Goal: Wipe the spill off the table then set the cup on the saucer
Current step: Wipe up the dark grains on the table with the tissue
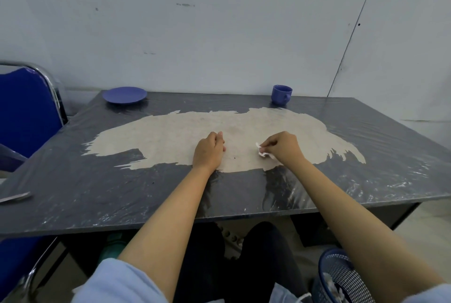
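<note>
A dark table under wrinkled, glossy plastic film carries a wide, matte beige patch with ragged edges, where both hands rest. The right hand pinches a small crumpled white tissue between fingertips, most of it hidden by the fingers; the left hand lies loosely curled, holding nothing. At the far edge a flat round blue saucer sits left and a blue cup right, well apart; a meshed blue basket is cut off below.
</note>
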A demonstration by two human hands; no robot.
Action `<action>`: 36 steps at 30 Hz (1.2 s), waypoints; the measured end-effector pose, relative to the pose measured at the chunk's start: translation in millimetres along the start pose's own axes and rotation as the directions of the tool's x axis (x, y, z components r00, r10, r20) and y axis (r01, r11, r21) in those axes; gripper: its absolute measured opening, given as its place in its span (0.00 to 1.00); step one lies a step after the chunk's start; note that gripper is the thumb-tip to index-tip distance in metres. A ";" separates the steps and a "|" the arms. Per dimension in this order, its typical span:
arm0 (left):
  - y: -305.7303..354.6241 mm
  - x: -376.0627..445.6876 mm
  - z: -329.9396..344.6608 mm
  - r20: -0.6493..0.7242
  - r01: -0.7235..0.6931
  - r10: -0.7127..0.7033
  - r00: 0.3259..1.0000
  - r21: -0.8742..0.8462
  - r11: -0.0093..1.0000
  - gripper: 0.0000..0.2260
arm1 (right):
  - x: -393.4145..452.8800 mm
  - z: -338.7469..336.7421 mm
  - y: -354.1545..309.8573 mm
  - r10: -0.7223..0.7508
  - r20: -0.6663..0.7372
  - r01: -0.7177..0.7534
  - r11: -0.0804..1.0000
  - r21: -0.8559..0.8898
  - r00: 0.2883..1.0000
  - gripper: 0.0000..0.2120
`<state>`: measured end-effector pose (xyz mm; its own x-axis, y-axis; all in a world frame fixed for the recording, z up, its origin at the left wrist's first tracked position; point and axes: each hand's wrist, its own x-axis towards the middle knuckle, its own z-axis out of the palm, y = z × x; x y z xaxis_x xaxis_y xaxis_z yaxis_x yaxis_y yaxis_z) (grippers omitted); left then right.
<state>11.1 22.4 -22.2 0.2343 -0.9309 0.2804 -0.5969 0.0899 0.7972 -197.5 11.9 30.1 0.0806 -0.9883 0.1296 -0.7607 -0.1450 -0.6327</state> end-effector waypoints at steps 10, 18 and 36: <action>2.5 -0.4 0.7 -0.074 -0.046 0.047 0.996 0.011 0.999 0.21 | -17.9 33.6 -7.1 -0.057 -0.055 0.055 0.998 -0.035 0.997 0.04; 3.3 0.4 -0.1 0.110 0.001 -0.033 0.993 0.283 0.959 0.28 | -14.4 53.1 -35.8 -0.137 0.007 0.137 0.991 0.004 0.991 0.06; 6.8 -1.5 -4.0 0.090 0.029 -0.055 0.994 0.269 0.963 0.30 | -21.1 48.0 -36.2 -0.223 0.108 0.224 0.975 0.006 0.969 0.07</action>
<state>9.7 25.8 -15.1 0.1972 -0.9624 0.1867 -0.7740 -0.0360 0.6322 -140.8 35.6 13.6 0.3175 -0.9301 0.1846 -0.7194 -0.3630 -0.5922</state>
